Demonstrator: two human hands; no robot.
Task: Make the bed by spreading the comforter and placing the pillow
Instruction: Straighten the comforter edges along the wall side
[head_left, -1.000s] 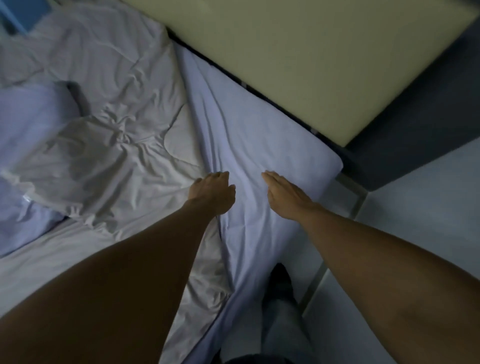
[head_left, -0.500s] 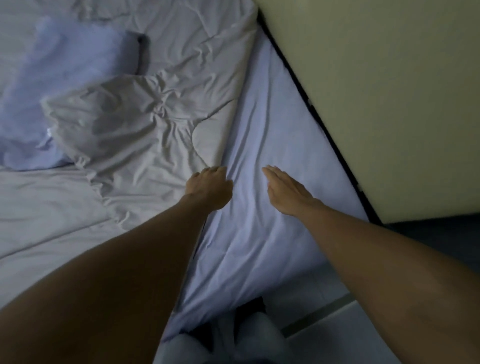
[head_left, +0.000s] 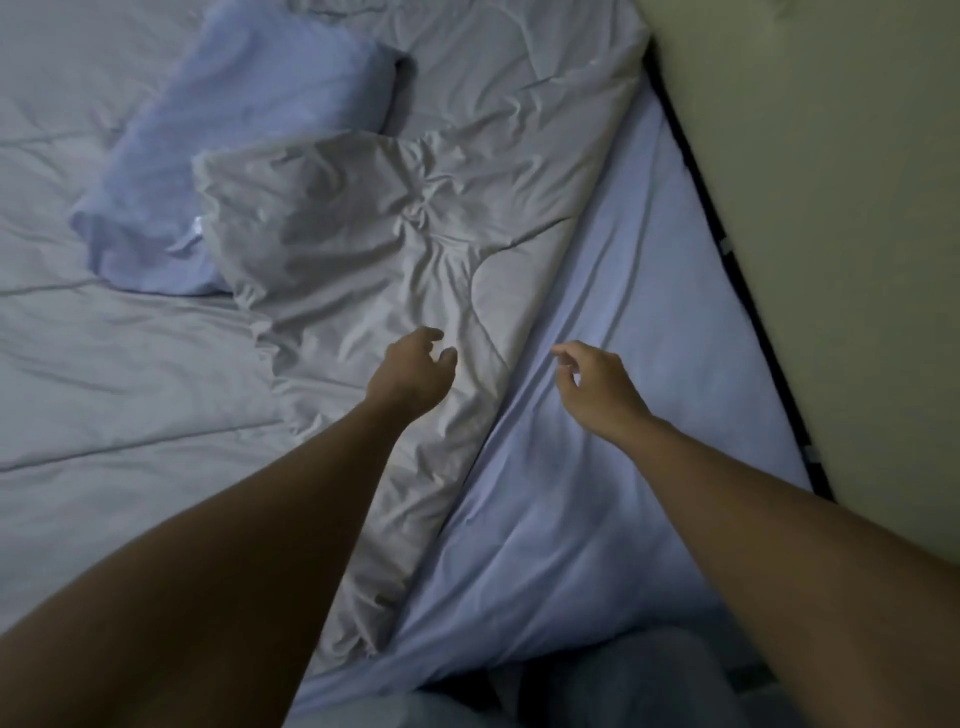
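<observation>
A pale grey comforter (head_left: 156, 364) covers the left of the bed, and its right edge is bunched and folded back in a crumpled flap (head_left: 332, 223). A light blue pillow (head_left: 249, 130) lies on it at the upper left, partly under that flap. My left hand (head_left: 410, 371) hovers over the comforter's folded edge with curled fingers and holds nothing. My right hand (head_left: 597, 387) is above the bare blue sheet (head_left: 623, 467) beside that edge, fingers loosely apart and empty.
A beige wall (head_left: 831, 208) runs along the bed's right side, with a dark gap (head_left: 748, 291) between it and the mattress. My knees in light trousers (head_left: 649, 680) press against the near edge of the bed.
The view has swung left and closer over the bed. Both hands have lifted off the bedding, their flat fingers now curled and raised above the comforter's edge.
</observation>
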